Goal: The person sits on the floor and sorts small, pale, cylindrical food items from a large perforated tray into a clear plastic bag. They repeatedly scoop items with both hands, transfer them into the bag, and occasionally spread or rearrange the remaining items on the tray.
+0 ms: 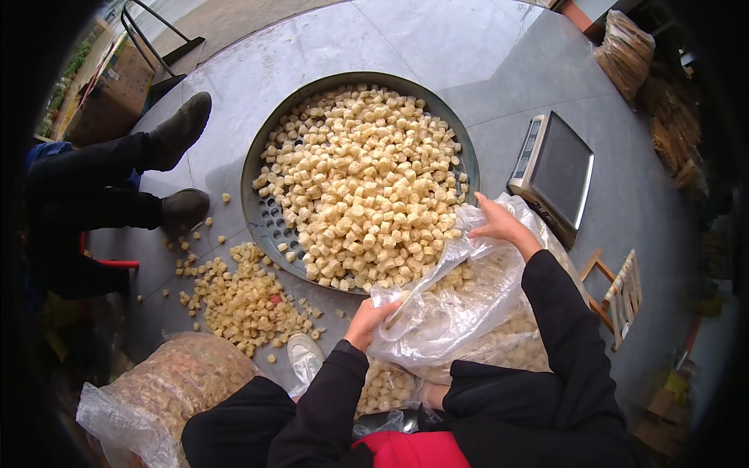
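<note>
scale (552,173) right of tray (261,222); bag (452,312) before it

scale (552,173) on floor | spilled pieces (243,300) | filled sack (168,390) | stool (616,292)

Soft even daylight, dark fisheye rim

- Clear plastic bag (460,304), part-filled with pale cubes, bottom centre-right; mouth held open.
- Second filled clear bag (164,394), tied shut, lower left.
- Brown cardboard box (117,90), upper left.
- Scale's dark narrow display strip (529,148), right of tray.
- Bulging clear sack (624,51), top right.
</note>
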Demonstrator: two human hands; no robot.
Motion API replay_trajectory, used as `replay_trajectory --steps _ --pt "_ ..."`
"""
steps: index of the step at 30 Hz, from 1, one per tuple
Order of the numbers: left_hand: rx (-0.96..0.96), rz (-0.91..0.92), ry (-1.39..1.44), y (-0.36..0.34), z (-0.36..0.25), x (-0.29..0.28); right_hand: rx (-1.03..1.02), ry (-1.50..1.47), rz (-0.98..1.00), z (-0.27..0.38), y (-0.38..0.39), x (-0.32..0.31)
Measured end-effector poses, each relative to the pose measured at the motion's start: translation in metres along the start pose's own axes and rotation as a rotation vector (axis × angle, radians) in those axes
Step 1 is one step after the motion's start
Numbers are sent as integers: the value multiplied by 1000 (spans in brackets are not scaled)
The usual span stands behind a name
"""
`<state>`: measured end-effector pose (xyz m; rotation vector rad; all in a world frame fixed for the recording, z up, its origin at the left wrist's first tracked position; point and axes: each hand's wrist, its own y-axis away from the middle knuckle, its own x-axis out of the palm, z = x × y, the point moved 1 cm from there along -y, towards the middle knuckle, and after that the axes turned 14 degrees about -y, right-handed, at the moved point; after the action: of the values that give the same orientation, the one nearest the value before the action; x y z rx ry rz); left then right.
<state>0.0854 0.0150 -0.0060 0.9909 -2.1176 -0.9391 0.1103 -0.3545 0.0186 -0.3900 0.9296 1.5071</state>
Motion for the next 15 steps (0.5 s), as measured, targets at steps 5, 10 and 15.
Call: replay_trajectory --steps 5,10,15 --pt "39 -80 -147 5 7 2 -357 350 -27 50 -5 27" --pt "93 -116 -353 4 14 12 -201 330 90 37 -12 58" --pt "115 -167 -574 -2 24 10 -172 282 3 42 -6 76"
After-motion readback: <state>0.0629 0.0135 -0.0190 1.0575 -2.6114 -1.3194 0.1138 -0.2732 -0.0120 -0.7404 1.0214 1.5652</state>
